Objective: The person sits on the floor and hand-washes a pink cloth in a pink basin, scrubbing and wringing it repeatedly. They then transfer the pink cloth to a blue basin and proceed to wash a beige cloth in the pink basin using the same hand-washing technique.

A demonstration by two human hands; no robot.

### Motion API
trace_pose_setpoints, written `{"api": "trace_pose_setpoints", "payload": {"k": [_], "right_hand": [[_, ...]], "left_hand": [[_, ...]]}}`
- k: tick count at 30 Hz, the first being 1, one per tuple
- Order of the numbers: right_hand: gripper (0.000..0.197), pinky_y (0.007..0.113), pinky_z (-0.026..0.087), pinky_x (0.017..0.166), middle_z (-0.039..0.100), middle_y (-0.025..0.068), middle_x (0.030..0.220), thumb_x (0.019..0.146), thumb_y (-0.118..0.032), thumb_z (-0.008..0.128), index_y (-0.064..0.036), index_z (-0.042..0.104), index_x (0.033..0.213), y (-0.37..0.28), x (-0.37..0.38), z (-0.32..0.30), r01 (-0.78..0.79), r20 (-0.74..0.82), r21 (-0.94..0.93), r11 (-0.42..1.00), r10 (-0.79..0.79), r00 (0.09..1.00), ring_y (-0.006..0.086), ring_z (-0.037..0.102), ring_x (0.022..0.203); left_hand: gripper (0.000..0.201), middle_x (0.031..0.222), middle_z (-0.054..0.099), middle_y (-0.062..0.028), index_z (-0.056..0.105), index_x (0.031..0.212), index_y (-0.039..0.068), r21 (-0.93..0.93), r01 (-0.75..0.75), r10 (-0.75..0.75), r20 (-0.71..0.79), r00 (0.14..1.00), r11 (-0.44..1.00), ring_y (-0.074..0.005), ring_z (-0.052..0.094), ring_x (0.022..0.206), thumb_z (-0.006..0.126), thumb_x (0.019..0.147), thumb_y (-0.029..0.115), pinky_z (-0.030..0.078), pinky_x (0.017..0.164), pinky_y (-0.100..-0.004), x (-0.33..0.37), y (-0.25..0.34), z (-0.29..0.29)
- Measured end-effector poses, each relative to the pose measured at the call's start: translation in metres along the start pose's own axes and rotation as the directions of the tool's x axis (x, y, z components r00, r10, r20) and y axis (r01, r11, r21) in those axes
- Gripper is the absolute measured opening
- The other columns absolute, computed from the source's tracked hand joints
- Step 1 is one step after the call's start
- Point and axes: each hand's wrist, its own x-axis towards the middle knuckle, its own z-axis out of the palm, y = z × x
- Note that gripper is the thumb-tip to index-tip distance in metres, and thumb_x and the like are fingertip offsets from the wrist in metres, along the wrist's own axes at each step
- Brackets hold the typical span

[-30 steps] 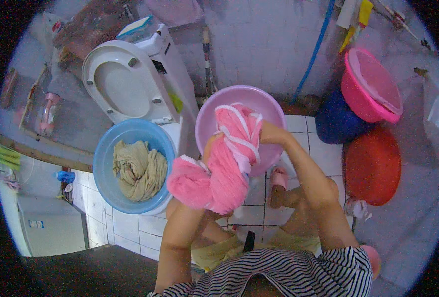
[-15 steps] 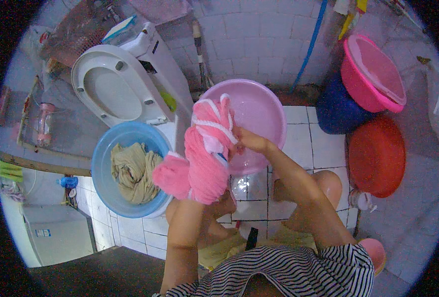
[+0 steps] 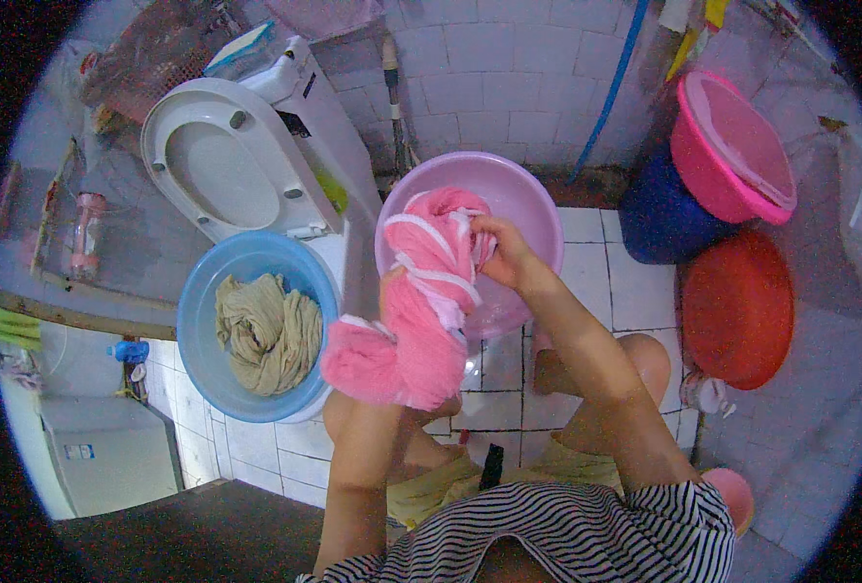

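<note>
A bunched pink fluffy cloth point(image 3: 421, 335) with white stripes, perhaps a towel, hangs between my hands over the near left side of the pink basin point(image 3: 533, 199). My right hand point(image 3: 507, 255) pinches its upper right edge, fingers closed on the fabric. Most of my left hand point(image 3: 390, 282) is hidden by the cloth, which drapes over the wrist; a small part shows at its left side, and the hand supports the bundle. To the left, a blue basin point(image 3: 190, 335) holds a wrung beige cloth point(image 3: 268, 335).
A toilet point(image 3: 219, 165) with its lid raised stands behind the blue basin. At the right are a dark blue bucket point(image 3: 659, 214), a bright pink basin point(image 3: 732, 146) on it and a red basin point(image 3: 739, 309). My knees flank the tiled floor point(image 3: 582, 282).
The pink cloth has shifted slightly right, its upper part now lower and farther over the basin. My right hand has moved a little right and up, still gripping it.
</note>
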Motion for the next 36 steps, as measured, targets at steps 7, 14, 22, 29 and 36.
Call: {"api": "trace_pose_setpoints", "payload": {"k": [7,14,22,29,36], "right_hand": [[0.027,0.037,0.049,0.085,0.063,0.0122,0.1,0.08,-0.014,0.055,-0.0018,0.058,0.104,-0.012,-0.009,0.032,0.043,-0.183,-0.077,0.996,-0.056,0.982,0.0224,0.062,0.09],[0.032,0.035,0.05,0.082,0.062,0.0126,0.1,0.085,-0.024,0.053,-0.0024,0.056,0.109,-0.007,-0.019,0.053,-0.064,-0.192,-0.11,0.992,0.042,0.98,0.0216,0.061,0.088],[0.043,0.034,0.047,0.084,0.059,0.0103,0.108,0.086,-0.032,0.051,-0.0022,0.052,0.118,0.0,-0.014,0.057,-0.076,-0.16,-0.553,0.829,-0.016,0.987,0.0196,0.058,0.095],[0.056,0.037,0.048,0.086,0.06,0.0098,0.106,0.084,-0.051,0.052,-0.0064,0.051,0.119,-0.014,-0.027,0.024,-0.307,-0.026,0.042,0.951,0.308,0.951,0.0232,0.059,0.096],[0.05,0.035,0.049,0.081,0.061,0.0094,0.1,0.08,-0.041,0.06,-0.0037,0.053,0.113,0.027,-0.044,0.059,-0.142,-0.047,0.24,0.96,0.158,0.986,0.0209,0.06,0.088]], "left_hand": [[0.043,0.101,0.061,-0.0057,0.053,0.113,0.001,-0.044,0.037,-0.036,0.028,0.999,0.998,-0.0187,0.059,0.093,0.066,0.077,0.021,0.048,0.081,-0.031,0.0,-0.016,0.007],[0.043,0.101,0.061,-0.0056,0.053,0.114,0.001,-0.045,0.061,-0.06,0.042,0.997,0.997,-0.0186,0.059,0.093,0.066,0.077,0.02,0.048,0.081,-0.0309,0.002,-0.016,0.003],[0.044,0.101,0.061,-0.0055,0.053,0.114,0.001,-0.073,0.11,-0.105,0.072,0.992,0.991,-0.0185,0.059,0.093,0.067,0.076,0.02,0.048,0.081,-0.0308,0.006,-0.02,0.005],[0.045,0.101,0.06,-0.0057,0.053,0.114,0.001,-0.25,0.129,-0.095,0.144,0.985,0.96,-0.0183,0.058,0.093,0.067,0.075,0.018,0.047,0.081,-0.0305,-0.002,-0.042,0.009],[0.046,0.101,0.06,-0.0059,0.052,0.115,0.002,-0.386,0.153,-0.085,0.188,0.979,0.91,-0.0182,0.058,0.093,0.067,0.073,0.017,0.047,0.081,-0.0303,-0.018,-0.076,0.008]]}}
